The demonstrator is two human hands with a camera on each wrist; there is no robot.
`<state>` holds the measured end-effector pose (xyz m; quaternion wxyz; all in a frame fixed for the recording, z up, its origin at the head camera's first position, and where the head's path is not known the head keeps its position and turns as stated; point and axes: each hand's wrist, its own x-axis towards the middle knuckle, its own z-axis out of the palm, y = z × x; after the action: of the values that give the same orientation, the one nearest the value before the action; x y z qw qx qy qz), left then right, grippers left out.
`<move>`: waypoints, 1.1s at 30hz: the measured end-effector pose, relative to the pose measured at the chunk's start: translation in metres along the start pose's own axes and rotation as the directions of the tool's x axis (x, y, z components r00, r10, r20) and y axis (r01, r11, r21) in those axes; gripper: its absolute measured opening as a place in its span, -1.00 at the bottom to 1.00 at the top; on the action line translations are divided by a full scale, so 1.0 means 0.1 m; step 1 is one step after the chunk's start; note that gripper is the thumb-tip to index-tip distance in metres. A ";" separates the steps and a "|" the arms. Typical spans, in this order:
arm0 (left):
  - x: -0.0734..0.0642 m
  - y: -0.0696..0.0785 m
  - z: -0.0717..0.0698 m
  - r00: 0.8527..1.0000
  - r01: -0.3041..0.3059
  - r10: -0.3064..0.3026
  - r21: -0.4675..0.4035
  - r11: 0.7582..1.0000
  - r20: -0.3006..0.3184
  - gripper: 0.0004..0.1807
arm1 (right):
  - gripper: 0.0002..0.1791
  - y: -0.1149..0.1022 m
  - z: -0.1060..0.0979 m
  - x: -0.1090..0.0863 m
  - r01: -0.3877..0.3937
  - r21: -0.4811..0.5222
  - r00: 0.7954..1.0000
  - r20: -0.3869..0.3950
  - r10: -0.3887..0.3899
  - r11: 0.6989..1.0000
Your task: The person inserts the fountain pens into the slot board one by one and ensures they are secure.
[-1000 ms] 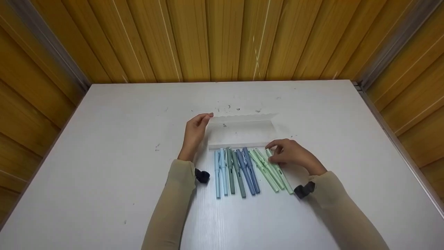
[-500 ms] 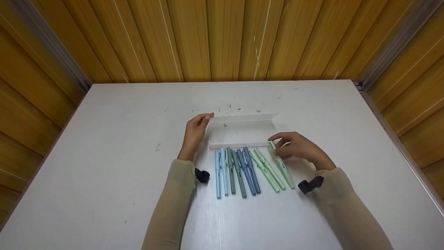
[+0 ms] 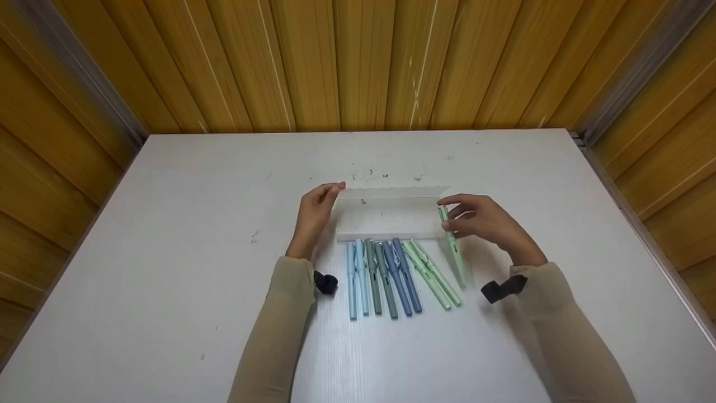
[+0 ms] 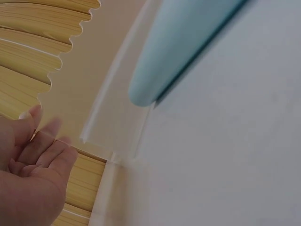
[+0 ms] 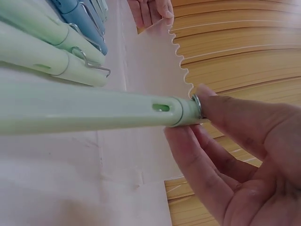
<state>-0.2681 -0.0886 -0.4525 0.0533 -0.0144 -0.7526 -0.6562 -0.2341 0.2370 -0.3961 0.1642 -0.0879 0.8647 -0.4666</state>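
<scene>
My left hand (image 3: 316, 215) pinches the back left corner of a clear plastic box (image 3: 386, 236), at the flap with the wavy edge (image 4: 89, 61). Between thumb and fingers of my right hand (image 3: 484, 221) is a light green pen (image 3: 454, 252), gripped near its upper end. It is raised, tilted, at the box's right end; its clip is hidden in the right wrist view. In front of the box lie two light blue pens (image 3: 352, 280), two grey-green pens (image 3: 386, 282), two dark blue pens (image 3: 399, 277) and two more light green pens (image 3: 433, 280).
All this is on a white table (image 3: 184, 268) with small dark marks behind the box. A wood-patterned wall (image 3: 358, 67) stands along its back edge. Black cameras (image 3: 326, 283) are strapped to both wrists.
The right hand has lifted the rightmost light green pen off the table and moved it away from me, toward the box's right end. The left hand has stayed at its corner.
</scene>
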 end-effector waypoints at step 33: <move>0.00 0.02 -0.02 0.999 0.043 -0.043 0.042 0.998 0.007 -0.71 | -0.49 -0.19 -0.06 0.26 0.205 0.076 0.877 -0.456 -0.149 0.976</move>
<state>-0.2675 -0.0904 -0.4506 0.0366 0.0004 -0.7664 -0.6413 -0.2609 0.2235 -0.3829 -0.0774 -0.0468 0.8373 -0.5392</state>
